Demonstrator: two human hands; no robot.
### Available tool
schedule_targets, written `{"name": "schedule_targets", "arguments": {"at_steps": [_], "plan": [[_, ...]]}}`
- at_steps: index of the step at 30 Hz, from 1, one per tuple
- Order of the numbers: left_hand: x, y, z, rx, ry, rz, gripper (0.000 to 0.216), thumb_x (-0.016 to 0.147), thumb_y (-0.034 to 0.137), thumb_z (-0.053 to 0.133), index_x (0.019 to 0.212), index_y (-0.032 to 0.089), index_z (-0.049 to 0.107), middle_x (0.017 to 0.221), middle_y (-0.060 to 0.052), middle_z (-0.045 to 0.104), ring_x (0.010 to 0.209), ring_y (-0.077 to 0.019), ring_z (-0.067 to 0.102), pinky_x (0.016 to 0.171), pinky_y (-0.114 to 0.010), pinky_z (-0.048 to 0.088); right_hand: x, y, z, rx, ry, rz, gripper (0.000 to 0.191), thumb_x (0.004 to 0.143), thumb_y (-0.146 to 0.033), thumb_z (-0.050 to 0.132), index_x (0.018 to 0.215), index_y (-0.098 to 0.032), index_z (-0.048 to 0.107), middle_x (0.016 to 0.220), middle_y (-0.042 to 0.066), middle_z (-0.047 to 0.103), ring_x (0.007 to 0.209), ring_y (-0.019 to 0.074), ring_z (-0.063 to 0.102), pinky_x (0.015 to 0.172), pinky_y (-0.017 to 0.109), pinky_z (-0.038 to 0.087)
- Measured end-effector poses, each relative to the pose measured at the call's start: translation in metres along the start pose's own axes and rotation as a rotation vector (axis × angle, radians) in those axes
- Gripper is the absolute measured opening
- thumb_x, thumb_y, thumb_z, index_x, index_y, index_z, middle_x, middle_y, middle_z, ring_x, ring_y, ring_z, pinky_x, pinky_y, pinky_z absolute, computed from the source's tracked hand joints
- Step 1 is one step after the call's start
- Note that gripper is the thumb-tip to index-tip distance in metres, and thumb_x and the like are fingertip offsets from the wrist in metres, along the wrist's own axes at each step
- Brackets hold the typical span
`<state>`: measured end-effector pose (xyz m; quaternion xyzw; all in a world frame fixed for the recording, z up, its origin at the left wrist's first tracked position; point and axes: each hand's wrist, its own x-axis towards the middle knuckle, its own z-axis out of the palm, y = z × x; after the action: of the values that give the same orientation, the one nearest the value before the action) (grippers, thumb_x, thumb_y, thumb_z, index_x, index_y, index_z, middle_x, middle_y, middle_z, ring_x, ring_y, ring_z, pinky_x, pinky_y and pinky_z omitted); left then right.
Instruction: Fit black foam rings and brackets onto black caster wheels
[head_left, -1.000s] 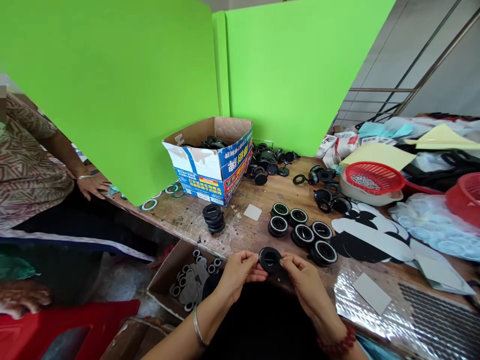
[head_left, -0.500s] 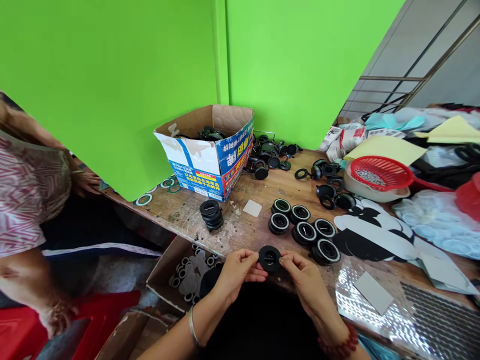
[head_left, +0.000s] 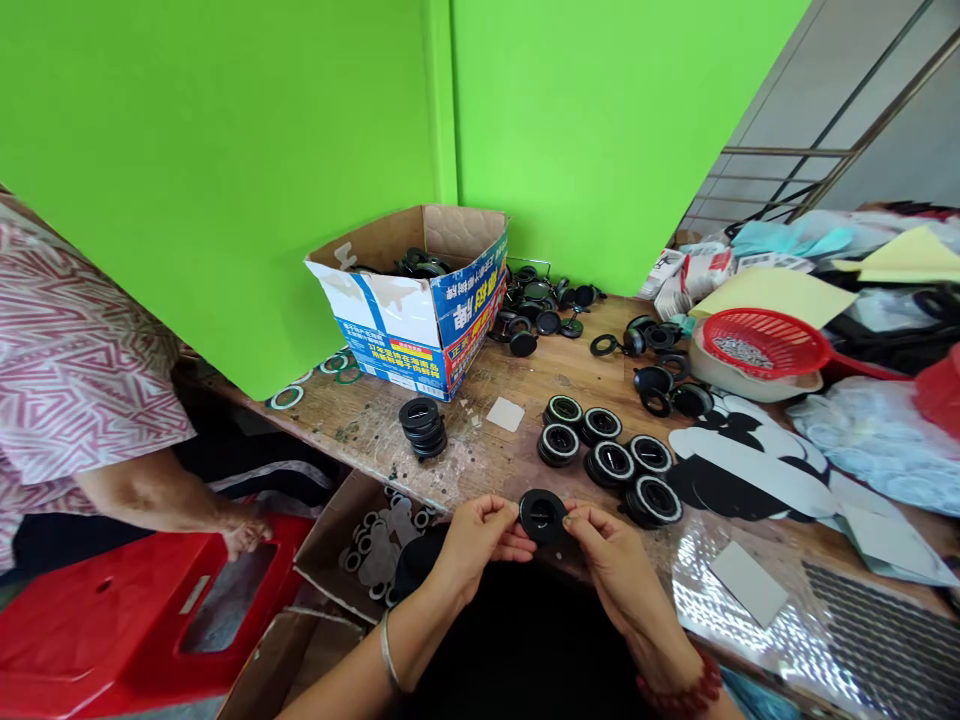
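Note:
Between my two hands, just over the table's front edge, is a round black disc with a slotted centre. My left hand pinches its left rim between thumb and fingers. On the opposite rim, my right hand grips it the same way. A stack of similar black discs stands further back to the left. Beyond my right hand are several short stacks of black rings with pale rims. A small pale square card lies flat between these groups.
A blue and white cardboard box holds black parts, with more black parts piled beside it. At right are a red basket and white and black sheets. A co-worker is at left by a red stool.
The co-worker at left has leaned forward and shifted right, with a hand now at the red stool. My hands stay in place; the disc is tilted slightly differently.

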<state>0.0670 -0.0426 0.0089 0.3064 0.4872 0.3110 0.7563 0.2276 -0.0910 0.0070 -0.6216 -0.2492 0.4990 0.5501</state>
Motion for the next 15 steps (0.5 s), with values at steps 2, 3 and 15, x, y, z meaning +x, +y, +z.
{"name": "schedule_targets", "arguments": {"at_steps": [2, 3, 15], "plan": [[0.0008, 0.0003, -0.0004, 0.002, -0.006, 0.002, 0.040, 0.070, 0.047, 0.083, 0.075, 0.014, 0.059, 0.062, -0.004, 0.069, 0.055, -0.0161, 0.070, 0.056, -0.024, 0.058, 0.0010, 0.0003, -0.0003, 0.026, -0.001, 0.002, 0.027, 0.056, -0.040, 0.081, 0.056, -0.018, 0.066, 0.088, 0.006, 0.067, 0.082, 0.0213, 0.057, 0.076, 0.031, 0.048], [0.0011, 0.0004, -0.0007, 0.003, -0.008, 0.003, 0.041, 0.069, 0.047, 0.083, 0.076, 0.014, 0.060, 0.062, -0.004, 0.069, 0.055, -0.0161, 0.070, 0.056, -0.024, 0.058, 0.0014, 0.0004, -0.0004, 0.040, -0.007, 0.007, 0.026, 0.056, -0.040, 0.081, 0.058, -0.019, 0.067, 0.085, 0.006, 0.067, 0.082, 0.0212, 0.057, 0.077, 0.031, 0.048], [0.0014, 0.0015, -0.0023, -0.011, -0.040, -0.010, 0.053, 0.057, 0.055, 0.087, 0.076, 0.014, 0.060, 0.062, -0.005, 0.071, 0.055, -0.0160, 0.070, 0.054, -0.024, 0.057, 0.0030, -0.0004, 0.0005, -0.077, -0.003, -0.014, 0.033, 0.059, -0.046, 0.080, 0.055, -0.018, 0.063, 0.088, 0.007, 0.069, 0.080, 0.0220, 0.058, 0.070, 0.030, 0.047]]}}
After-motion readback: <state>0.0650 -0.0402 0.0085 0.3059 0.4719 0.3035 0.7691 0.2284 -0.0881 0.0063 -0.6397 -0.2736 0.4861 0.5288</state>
